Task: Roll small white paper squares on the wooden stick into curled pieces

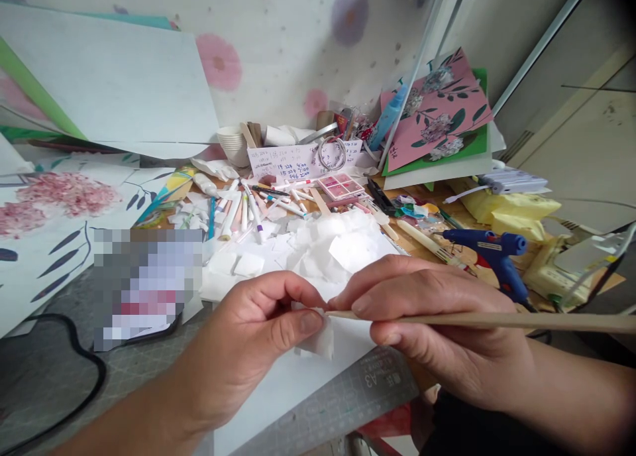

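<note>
Between thumb and forefinger, my left hand (258,337) pinches a small piece of thin white paper (318,342), part of it hanging below the fingertips. A long wooden stick (556,321) lies in the grip of my right hand (437,317). Its narrow tip meets the paper at my left thumb, and the fingertips of both hands nearly touch. Just beyond them is a heap of crumpled white tissue paper (342,244). Under my hands lies a white sheet (248,409) on a grey cutting mat (368,390).
Markers (253,207) and paper scraps crowd the desk's middle. On the right are a blue glue gun (489,244) and a yellow tissue pack (511,207). A pink floral artwork (440,111) leans behind. At left, a blurred-out phone (149,290) lies near a black cable (94,363).
</note>
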The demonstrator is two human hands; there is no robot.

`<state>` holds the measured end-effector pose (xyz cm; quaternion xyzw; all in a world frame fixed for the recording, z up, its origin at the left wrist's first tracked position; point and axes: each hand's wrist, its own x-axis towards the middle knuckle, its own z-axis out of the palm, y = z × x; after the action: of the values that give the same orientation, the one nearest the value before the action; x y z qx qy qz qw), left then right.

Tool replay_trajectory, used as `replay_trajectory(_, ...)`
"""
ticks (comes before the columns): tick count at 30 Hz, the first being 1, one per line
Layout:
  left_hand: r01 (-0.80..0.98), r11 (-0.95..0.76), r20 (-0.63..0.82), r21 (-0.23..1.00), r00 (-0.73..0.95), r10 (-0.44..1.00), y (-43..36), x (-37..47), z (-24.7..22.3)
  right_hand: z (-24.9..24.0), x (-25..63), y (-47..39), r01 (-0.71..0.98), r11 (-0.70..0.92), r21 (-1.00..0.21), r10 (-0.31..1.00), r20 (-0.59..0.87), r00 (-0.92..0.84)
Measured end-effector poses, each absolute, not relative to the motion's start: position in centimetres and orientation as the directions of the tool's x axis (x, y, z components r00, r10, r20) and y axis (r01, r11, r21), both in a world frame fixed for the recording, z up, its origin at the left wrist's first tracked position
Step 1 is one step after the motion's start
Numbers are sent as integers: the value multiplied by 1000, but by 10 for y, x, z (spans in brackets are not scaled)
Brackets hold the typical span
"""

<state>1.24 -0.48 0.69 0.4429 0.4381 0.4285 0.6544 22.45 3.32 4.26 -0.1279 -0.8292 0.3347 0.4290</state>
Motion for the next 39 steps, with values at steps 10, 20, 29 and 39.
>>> replay_trajectory(10,-223,278,-212,935,278,937,-5,12,7,45,227,35,-23,789,-614,436,584,-685)
replay_trajectory(20,-242,180,-117,953,254,960,-5,16,7,44,224,34,-43,756,-653,475,592,-651)
replay_trajectory(29,255,-479,442,840,189,877,-7,13,4,40,223,33,-123,693,-711,518,609,-601)
replay_trajectory(39,525,-621,566,582,286,773,-8,7,13,28,224,42,-79,496,-865,717,459,-524)
